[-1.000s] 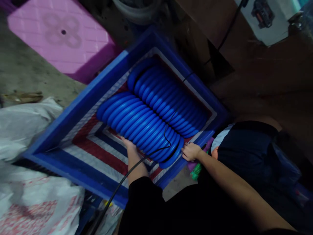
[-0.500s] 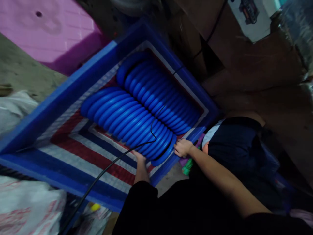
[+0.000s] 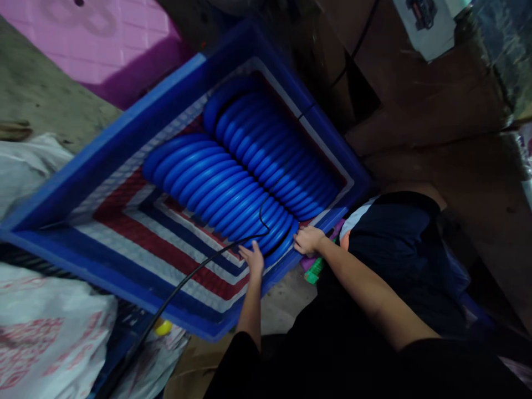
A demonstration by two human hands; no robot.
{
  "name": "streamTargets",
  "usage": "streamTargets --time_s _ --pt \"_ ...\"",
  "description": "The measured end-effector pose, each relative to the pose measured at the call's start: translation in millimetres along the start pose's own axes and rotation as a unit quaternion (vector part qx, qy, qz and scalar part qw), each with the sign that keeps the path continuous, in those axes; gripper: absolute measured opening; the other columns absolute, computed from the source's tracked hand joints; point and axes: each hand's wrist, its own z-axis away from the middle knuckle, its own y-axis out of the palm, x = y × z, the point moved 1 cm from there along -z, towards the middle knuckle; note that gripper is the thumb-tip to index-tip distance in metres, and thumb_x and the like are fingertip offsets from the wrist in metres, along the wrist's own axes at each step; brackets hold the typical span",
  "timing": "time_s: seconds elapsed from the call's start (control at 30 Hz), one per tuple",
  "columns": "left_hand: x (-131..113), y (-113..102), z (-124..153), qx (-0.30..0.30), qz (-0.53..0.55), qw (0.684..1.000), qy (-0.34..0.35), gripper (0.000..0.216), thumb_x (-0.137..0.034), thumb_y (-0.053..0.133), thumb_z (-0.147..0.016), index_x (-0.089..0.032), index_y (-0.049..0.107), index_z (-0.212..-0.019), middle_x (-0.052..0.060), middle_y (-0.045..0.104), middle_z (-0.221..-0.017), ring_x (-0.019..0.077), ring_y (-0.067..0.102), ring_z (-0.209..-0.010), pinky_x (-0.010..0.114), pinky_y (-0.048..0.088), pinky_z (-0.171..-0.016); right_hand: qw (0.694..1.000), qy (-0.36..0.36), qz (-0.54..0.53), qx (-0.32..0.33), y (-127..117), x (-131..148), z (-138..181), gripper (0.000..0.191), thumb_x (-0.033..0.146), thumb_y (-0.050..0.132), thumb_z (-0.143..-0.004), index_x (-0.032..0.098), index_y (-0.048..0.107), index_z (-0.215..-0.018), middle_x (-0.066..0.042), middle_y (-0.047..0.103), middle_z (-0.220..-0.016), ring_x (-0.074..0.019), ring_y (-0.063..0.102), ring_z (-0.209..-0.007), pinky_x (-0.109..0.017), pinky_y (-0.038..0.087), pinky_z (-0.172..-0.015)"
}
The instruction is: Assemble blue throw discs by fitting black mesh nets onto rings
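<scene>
Two side-by-side rows of glossy blue, round-edged plastic pieces, the near row [image 3: 216, 188] and the far row [image 3: 274, 149], lie packed on edge in a big blue crate [image 3: 103, 127]. A red, white and blue striped sheet [image 3: 166, 260] lines the crate. My left hand [image 3: 252, 257] is at the near row's lower side, fingers apart, with nothing visible in them. At the row's right end, against the crate's rim, my right hand [image 3: 307, 240] has its fingers curled; what they grip is hidden. A thin black cable [image 3: 195, 271] crosses over the crate and the near row.
A pink plastic stool or step [image 3: 124, 44] stands behind the crate on the left. White printed bags [image 3: 45, 327] lie at lower left, brown cardboard [image 3: 432, 111] at upper right. Someone in dark clothing [image 3: 394, 244] is close by my right arm.
My left hand has drawn back from under the near row, and its fingers now show spread. My right hand stays at the row's end. The view has shifted slightly.
</scene>
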Motion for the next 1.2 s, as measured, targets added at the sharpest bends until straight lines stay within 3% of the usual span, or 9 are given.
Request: streamTargets --time_s 0.07,0.13,0.2,0.27,0.4,0.63,0.9,1.07,1.2 --pt "-12.1 10.0 11.2 -0.015 -0.030 0.999 0.031 0.085 -0.064 0.058 -0.100 -0.012 0.042 -0.166 0.030 0.019 -0.179 0.0495 0.004 -0.169 0.075 0.010 -0.131 1.000 -0.002 -0.001 0.000 -1.4 0.2 1.3 0.042 0.037 0.047 -0.105 0.010 0.077 -0.118 -0.021 0.080 -0.109 -0.0345 0.074 -0.108 -0.040 0.053 -0.083" --pt "-29.6 16.8 11.1 0.019 -0.100 0.982 0.157 0.081 -0.061 0.060 -0.099 -0.011 0.049 -0.162 0.029 0.021 -0.179 0.0493 0.005 -0.169 0.075 0.003 -0.132 1.000 -0.005 -0.002 -0.002 -2.3 0.3 2.1 0.042 0.037 0.047 -0.106 0.009 0.077 -0.119 -0.022 0.080 -0.111 -0.0344 0.074 -0.109 -0.040 0.053 -0.085" --pt "-46.8 21.3 3.9 0.092 -0.181 0.925 0.320 0.069 -0.054 0.058 -0.101 -0.013 0.057 -0.157 0.027 0.033 -0.176 0.0488 0.017 -0.167 0.074 0.005 -0.132 1.000 -0.006 -0.005 -0.006 -3.0 0.2 2.2 0.043 0.037 0.048 -0.106 0.008 0.076 -0.120 -0.023 0.079 -0.112 -0.0345 0.074 -0.109 -0.041 0.053 -0.088" --pt "-58.2 23.3 -4.9 0.138 -0.212 0.884 0.392 0.055 -0.045 0.056 -0.102 -0.019 0.067 -0.149 0.021 0.045 -0.171 0.0445 0.030 -0.164 0.070 0.012 -0.134 1.000 -0.004 -0.008 -0.007 -3.7 -0.1 1.6 0.043 0.037 0.048 -0.106 0.008 0.076 -0.120 -0.024 0.080 -0.112 -0.0351 0.075 -0.109 -0.042 0.054 -0.089" --pt "-61.6 25.4 -12.3 0.155 -0.229 0.874 0.400 0.043 -0.033 0.052 -0.102 -0.022 0.076 -0.136 0.018 0.061 -0.159 0.0430 0.043 -0.156 0.072 0.016 -0.131 1.000 -0.002 -0.016 0.000 -4.2 -1.0 -0.3 0.042 0.035 0.047 -0.106 0.009 0.076 -0.121 -0.023 0.080 -0.114 -0.0358 0.074 -0.112 -0.043 0.054 -0.091" --pt "-51.1 26.3 -15.9 0.154 -0.234 0.881 0.382 0.047 -0.022 0.058 -0.090 -0.021 0.078 -0.133 0.019 0.061 -0.158 0.0452 0.044 -0.154 0.077 0.016 -0.127 1.000 -0.001 -0.015 0.016 -6.2 -0.7 0.7 0.043 0.033 0.045 -0.107 0.007 0.074 -0.127 -0.024 0.079 -0.114 -0.0353 0.073 -0.114 -0.043 0.053 -0.093" --pt "-48.8 35.7 -12.8 0.065 -0.209 0.935 0.280 0.051 -0.026 0.064 -0.090 -0.027 0.074 -0.140 0.014 0.055 -0.166 0.0408 0.041 -0.158 0.069 0.014 -0.132 1.000 -0.017 -0.008 0.011 -9.0 -0.3 0.8 0.045 0.033 0.043 -0.107 0.006 0.076 -0.125 -0.025 0.079 -0.115 -0.0363 0.074 -0.116 -0.044 0.054 -0.094" --pt "-26.2 30.5 -10.9 -0.123 -0.176 0.976 0.039 0.055 -0.038 0.046 -0.110 -0.016 0.052 -0.160 0.028 0.043 -0.169 0.0463 0.039 -0.158 0.079 0.028 -0.123 1.000 -0.020 -0.018 -0.002 -7.5 0.3 0.3 0.044 0.034 0.045 -0.106 0.008 0.078 -0.121 -0.023 0.081 -0.110 -0.0350 0.076 -0.111 -0.043 0.054 -0.093" --pt "-6.2 19.1 -33.0 -0.186 -0.121 0.969 -0.111 0.047 -0.042 0.064 -0.107 -0.021 0.060 -0.148 0.016 0.060 -0.153 0.0343 0.062 -0.137 0.060 0.053 -0.113 1.000 -0.012 -0.021 -0.006 -7.1 0.2 0.0 0.043 0.034 0.046 -0.106 0.008 0.077 -0.121 -0.023 0.081 -0.109 -0.0348 0.077 -0.110 -0.042 0.054 -0.090"
